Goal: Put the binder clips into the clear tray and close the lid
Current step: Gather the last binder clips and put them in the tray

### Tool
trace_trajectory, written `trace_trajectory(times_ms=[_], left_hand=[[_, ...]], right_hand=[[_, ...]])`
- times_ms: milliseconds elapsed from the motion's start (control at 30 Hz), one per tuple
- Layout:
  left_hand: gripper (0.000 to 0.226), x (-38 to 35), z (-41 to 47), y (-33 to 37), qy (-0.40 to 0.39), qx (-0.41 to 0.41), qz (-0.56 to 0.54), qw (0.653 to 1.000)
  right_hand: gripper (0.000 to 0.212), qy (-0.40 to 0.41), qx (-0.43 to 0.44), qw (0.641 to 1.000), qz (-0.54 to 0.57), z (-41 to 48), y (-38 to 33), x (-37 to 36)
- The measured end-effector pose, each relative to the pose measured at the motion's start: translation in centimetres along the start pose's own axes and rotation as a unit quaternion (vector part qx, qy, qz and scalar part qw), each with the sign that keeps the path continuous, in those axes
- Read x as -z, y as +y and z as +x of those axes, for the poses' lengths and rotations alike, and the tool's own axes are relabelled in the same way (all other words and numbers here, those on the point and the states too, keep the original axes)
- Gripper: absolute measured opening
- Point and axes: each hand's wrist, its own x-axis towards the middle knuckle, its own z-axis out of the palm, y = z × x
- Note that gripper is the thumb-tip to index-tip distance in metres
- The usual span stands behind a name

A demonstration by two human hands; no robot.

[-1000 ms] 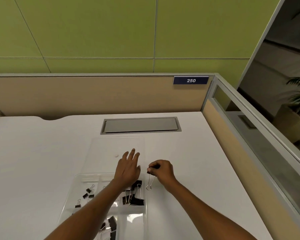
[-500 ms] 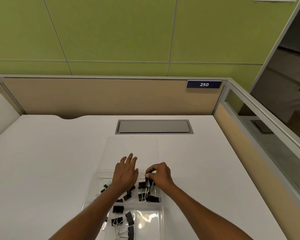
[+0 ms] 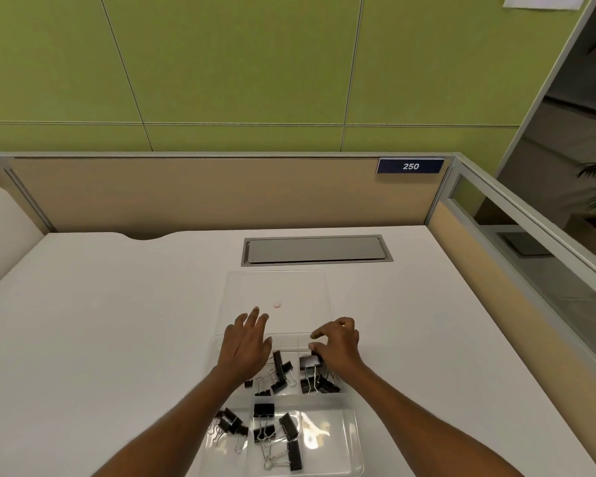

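Observation:
A clear compartmented tray (image 3: pixel 355 442) sits on the white desk in front of me, and its clear lid (image 3: pixel 300 290) lies open flat behind it. Several black binder clips (image 3: pixel 281 375) fill the far compartments, and more binder clips (image 3: pixel 289 433) lie in the near ones. My left hand (image 3: pixel 246 346) rests flat over the tray's far left part with its fingers spread. Above the far right compartment, my right hand (image 3: pixel 339 346) hovers with thumb and fingers apart. One large clip (image 3: pixel 309 362) lies just under its thumb.
A grey cable hatch (image 3: pixel 315 249) is set into the desk behind the lid. A beige partition (image 3: pixel 200 194) closes the back, and a glass-topped partition (image 3: pixel 516 256) runs along the right. A small pink dot (image 3: pixel 277 305) shows on the lid.
My right hand carried a clip from beside the tray over the far right compartment and opened. The clip now lies in the tray. My left hand stayed on the tray.

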Motion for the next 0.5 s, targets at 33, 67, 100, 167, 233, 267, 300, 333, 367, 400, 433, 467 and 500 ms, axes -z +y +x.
trace_trajectory(times_ms=[33,67,100,167,233,267,300,333,367,400,433,467,500], left_hand=[[0.053,0.1,0.0,-0.3,-0.001,-0.003,0.000,1.000],[0.054,0.1,0.0,-0.5,-0.003,-0.007,0.002,1.000],[0.054,0.2,0.0,-0.7,-0.004,-0.012,0.006,1.000],[0.055,0.4,0.1,-1.2,-0.005,-0.022,0.009,1.000],[0.056,0.6,0.2,-1.9,-0.005,-0.025,0.015,1.000],[0.055,0.7,0.4,-2.3,-0.004,-0.026,0.017,1.000],[0.055,0.8,0.5,-2.6,-0.002,-0.028,0.016,0.999],[0.054,0.8,0.7,-2.8,0.001,-0.030,0.014,0.999],[0.053,0.8,1.0,-3.1,0.005,-0.032,0.014,0.999],[0.053,0.9,1.3,-3.3,0.009,-0.032,0.014,0.999],[0.053,1.1,1.7,-3.4,0.012,-0.032,0.012,0.999],[0.053,1.2,2.2,-3.5,0.013,-0.032,0.010,0.999],[0.053,1.4,2.7,-3.6,0.014,-0.030,0.009,0.999]], right_hand=[[0.019,0.009,-0.002,1.000,0.005,0.0,-0.3,0.0],[0.019,0.019,-0.008,1.000,0.010,0.0,-0.5,-0.1],[0.019,0.031,-0.010,0.999,0.011,0.0,-0.7,-0.1],[0.020,0.045,-0.011,0.999,0.011,0.1,-1.3,0.0],[0.022,0.057,-0.009,0.998,0.008,0.3,-1.8,0.0],[0.023,0.063,-0.008,0.998,0.006,0.5,-2.1,0.0],[0.023,0.070,-0.007,0.998,0.002,0.7,-2.3,0.0],[0.023,0.072,-0.010,0.997,-0.005,0.9,-2.4,-0.1],[0.024,0.075,-0.008,0.997,-0.015,1.3,-2.5,-0.1],[0.025,0.074,-0.006,0.997,-0.025,1.7,-2.6,-0.1],[0.026,0.075,-0.002,0.997,-0.034,2.1,-2.7,0.0],[0.027,0.076,-0.002,0.996,-0.040,2.5,-2.9,0.2],[0.027,0.078,0.000,0.996,-0.046,2.9,-2.9,0.3]])
